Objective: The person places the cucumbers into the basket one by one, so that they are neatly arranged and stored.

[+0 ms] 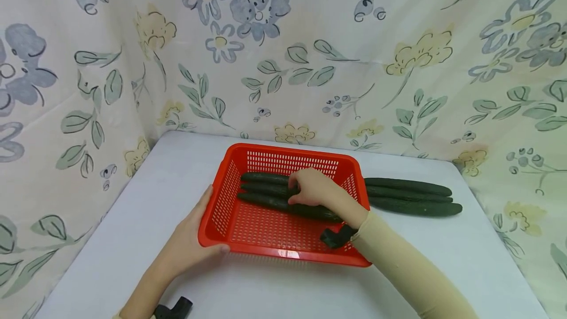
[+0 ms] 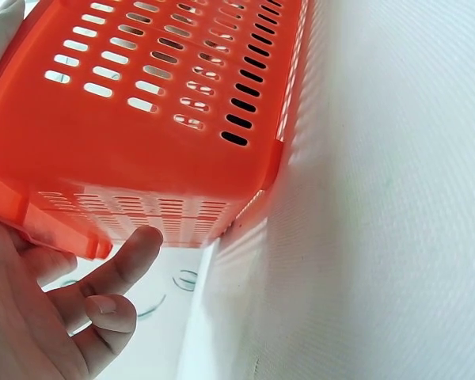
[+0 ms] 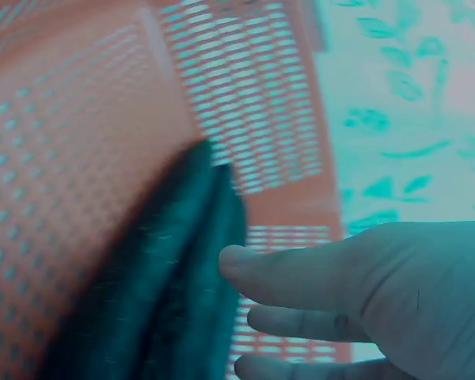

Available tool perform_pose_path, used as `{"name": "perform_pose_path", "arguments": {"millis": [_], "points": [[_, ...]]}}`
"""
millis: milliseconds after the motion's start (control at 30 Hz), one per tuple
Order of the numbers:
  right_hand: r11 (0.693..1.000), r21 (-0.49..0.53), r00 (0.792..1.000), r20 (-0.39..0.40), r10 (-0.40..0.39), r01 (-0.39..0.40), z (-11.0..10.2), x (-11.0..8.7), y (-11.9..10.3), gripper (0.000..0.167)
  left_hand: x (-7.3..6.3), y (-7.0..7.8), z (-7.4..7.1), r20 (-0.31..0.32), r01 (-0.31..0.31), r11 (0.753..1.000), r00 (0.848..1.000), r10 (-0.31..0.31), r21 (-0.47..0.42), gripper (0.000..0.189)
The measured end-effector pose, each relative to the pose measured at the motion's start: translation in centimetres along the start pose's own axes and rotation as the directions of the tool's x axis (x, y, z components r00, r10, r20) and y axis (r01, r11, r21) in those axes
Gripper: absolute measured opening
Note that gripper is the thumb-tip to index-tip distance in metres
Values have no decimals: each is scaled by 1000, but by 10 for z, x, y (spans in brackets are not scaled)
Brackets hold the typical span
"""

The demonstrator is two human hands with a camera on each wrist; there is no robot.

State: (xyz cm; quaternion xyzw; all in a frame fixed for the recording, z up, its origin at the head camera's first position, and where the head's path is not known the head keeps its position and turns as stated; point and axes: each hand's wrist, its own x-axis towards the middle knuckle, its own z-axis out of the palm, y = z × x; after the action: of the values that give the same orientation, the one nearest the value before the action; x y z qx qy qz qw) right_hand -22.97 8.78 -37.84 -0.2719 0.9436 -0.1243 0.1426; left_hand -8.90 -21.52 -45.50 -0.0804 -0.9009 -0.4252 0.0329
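In the head view my right hand [image 1: 312,188] reaches into a red plastic basket [image 1: 288,255], over three long green cucumbers [image 1: 266,201] lying side by side. Its thumb and fingers are apart, bent down around the row's middle. Seen from the right wrist, the thumb tip [image 3: 239,261] overlaps the edge of the dark cucumbers [image 3: 166,253], and the other fingers extend beside them. My left hand [image 1: 190,240] rests at the basket's near left corner, its thumb along the front rim and fingers along the left side. Its lower fingers spread loosely outside the wall in the left wrist view.
Three more cucumbers [image 1: 412,198] lie together on the white table [image 1: 133,240], just right of the basket. A flowered cloth [image 1: 283,63] hangs behind the table and at its sides. Black wrist mounts [image 1: 338,236] sit on both forearms.
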Motion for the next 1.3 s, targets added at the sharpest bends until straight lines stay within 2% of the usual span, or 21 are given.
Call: {"name": "perform_pose_path", "arguments": {"millis": [200,367,467,567,867,967,1167,1300], "points": [[990,143,999,-42,20,-14,-24,-17,16,38,-1,1,0,1,3,1000,1000,-3,-3,133],[973,229,991,-127,44,-14,-39,-42,36,39,-1,1,0,1,2,1000,1000,-2,-1,133],[965,262,980,-196,46,7,-42,-59,53,38,-2,1,0,0,6,1000,1000,-6,5,133],[955,295,959,-277,65,20,-41,-78,70,37,-2,2,0,-2,8,1000,1000,-8,6,133],[928,373,870,-453,194,-13,-26,-131,124,37,-2,4,-1,-4,11,1000,1000,-11,-10,133],[922,386,824,-514,237,-25,-17,-147,142,34,-2,4,0,-7,7,1000,1000,-7,-6,133],[906,418,714,-616,333,-62,4,-176,180,34,-2,4,0,-2,8,1000,1000,-8,-5,133],[890,451,668,-643,375,-66,17,-191,200,35,-2,4,0,-2,14,1000,1000,-14,-5,133]]}}
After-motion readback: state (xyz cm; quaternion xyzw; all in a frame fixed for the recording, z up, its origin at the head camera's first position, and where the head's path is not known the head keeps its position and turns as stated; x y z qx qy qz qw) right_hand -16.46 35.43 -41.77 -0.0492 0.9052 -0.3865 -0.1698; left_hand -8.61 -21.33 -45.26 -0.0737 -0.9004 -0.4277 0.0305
